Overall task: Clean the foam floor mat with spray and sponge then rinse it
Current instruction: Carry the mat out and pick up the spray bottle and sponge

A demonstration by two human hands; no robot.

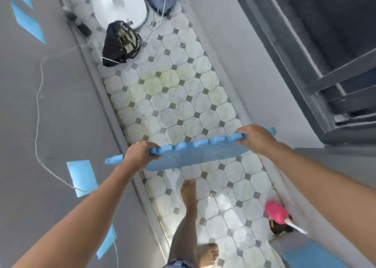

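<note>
Blue foam mat hangs in the air over the tiled floor, nearly flat and tipped a little, its toothed edge facing away from the person. Seen from the head camera, the left hand grips that edge near one end with its fingers curled over it, and the right hand grips near the other end the same way. Bare feet stand on the tiles below. A pink object lies by the wall, and a black bag sits farther off.
</note>
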